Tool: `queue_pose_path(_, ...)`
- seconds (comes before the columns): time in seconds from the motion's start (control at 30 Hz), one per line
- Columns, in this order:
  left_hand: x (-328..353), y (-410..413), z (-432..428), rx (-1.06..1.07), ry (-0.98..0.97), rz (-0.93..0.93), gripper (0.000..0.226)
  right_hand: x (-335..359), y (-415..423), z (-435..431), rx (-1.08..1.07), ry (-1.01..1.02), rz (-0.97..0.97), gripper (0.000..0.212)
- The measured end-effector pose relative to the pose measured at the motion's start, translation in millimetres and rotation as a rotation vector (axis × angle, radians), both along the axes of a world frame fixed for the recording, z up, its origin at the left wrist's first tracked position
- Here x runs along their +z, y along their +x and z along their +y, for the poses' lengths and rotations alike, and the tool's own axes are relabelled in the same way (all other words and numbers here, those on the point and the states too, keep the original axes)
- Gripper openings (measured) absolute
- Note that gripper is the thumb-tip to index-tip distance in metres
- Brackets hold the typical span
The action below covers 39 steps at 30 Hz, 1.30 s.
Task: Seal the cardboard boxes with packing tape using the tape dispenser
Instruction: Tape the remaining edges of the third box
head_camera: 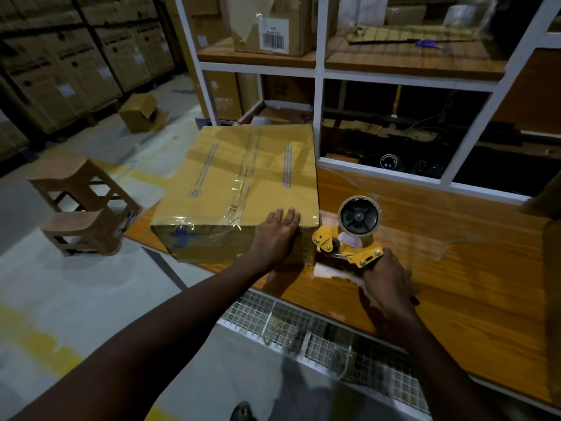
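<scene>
Pressing down on the cardboard box [243, 183], the left hand [277, 235] is lying flat with straight fingers on the top, by the box's near right corner, and gripping nothing. The right hand [387, 278] is wrapping round the handle of the tape dispenser [349, 238], just right of that same corner, on the wooden table [455, 268] the box is sitting on.

Progress: clear tape [243, 189] is already running down the box's centre seam and across its near edge, so this box is looking mostly sealed. Likely the right side edge is left.

The dispenser's long axis is running from the handle to the yellow head. The head is pointing at the box's right side, with the roll standing above.
</scene>
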State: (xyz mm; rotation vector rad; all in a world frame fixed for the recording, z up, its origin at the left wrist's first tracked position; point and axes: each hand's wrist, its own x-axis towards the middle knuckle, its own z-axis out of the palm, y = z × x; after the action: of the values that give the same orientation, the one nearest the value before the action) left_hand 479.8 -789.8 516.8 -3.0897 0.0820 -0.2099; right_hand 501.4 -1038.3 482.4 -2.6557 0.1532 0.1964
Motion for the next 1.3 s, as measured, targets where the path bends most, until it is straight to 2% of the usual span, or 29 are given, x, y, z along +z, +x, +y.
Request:
queue_pose_path(0.2,-6.0,1.3,3.9,0.002,-0.019,-0.009,0.055,0.3,-24.4,2.0,-0.056,0.045,0.038,0.04)
queue_pose_path(0.4,-8.3,1.0,5.2,-0.016,-0.031,-0.046,0.054,-39.8,-65.6,5.1,-0.024,-0.019,0.052,0.048)
queue_pose_path(0.5,-7.7,0.3,5.4,-0.004,-0.057,-0.044,0.052,-41.6,-60.2,-4.1,0.021,-0.066,0.044,0.043)
queue_pose_path(0.73,-8.6,-8.3,-3.4,0.051,-0.171,-0.135,0.048,-24.3,-38.9,-47.3,-0.134,-0.106,-0.104,0.026)
queue_pose_path(0.9,-7.9,-11.3,-7.0,0.08,-0.184,-0.15,0.051,-12.1,-19.7,-72.8,-0.223,0.003,-0.23,0.034)
queue_pose_path(1.17,-10.6,-9.8,-8.3,0.093,-0.158,-0.15,0.056,-2.4,-2.6,-100.4,-0.226,-0.187,-0.074,0.058)
queue_pose_path(1.3,-15.2,-7.0,-5.5,0.075,-0.159,-0.165,0.057,-15.0,-3.9,-105.2,-0.237,-0.181,0.008,0.048)
